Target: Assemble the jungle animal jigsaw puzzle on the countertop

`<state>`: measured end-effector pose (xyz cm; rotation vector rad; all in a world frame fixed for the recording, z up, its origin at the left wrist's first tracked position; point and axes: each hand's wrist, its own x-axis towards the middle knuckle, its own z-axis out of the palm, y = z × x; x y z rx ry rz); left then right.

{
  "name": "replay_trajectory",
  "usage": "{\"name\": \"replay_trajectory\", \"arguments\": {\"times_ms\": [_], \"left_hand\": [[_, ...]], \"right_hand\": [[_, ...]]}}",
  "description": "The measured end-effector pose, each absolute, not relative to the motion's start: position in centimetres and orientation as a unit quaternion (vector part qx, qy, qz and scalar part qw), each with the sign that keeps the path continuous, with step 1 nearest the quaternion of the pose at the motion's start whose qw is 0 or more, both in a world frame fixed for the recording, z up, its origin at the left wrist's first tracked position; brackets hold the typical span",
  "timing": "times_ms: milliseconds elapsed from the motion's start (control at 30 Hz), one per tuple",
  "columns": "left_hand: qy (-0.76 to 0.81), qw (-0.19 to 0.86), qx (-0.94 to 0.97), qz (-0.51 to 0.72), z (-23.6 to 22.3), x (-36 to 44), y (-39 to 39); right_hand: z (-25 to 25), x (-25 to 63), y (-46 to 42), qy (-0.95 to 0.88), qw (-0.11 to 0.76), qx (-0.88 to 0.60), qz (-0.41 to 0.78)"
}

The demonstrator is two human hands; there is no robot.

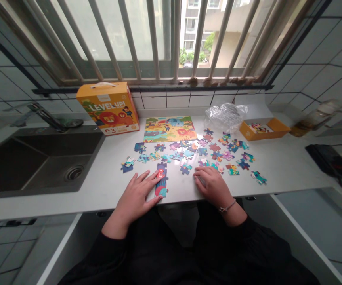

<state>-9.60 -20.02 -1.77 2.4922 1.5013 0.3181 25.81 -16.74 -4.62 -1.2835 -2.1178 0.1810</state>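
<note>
Near the counter's front edge lies a joined strip of jigsaw pieces (164, 183), dark blue with red and teal shapes. My left hand (138, 190) rests flat beside it, fingers spread, with fingertips touching the strip's left side. To the right, my right hand (211, 185) sits on the counter with its fingers curled under; whether anything is beneath them is hidden. Just left of that hand is a loose blue puzzle piece (185, 168). Several loose jigsaw pieces (215, 147) are scattered beyond both hands. Behind them lies a flat jungle animal picture (171, 130).
An orange puzzle box (108, 111) stands at the back left, beside a dark sink (40, 162) with a faucet (47, 116). Crumpled clear plastic (226, 116) and an open orange tray (264, 133) holding pieces are at the back right. A black pouch (333, 160) lies far right.
</note>
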Motion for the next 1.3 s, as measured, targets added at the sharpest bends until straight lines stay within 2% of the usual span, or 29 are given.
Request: {"name": "replay_trajectory", "arguments": {"times_ms": [1300], "left_hand": [[0.511,0.104,0.845,0.116,-1.57,-9.42,-19.7]], "right_hand": [[-4.11,25.69,-16.72,-0.805,0.321,-0.493,0.078]]}}
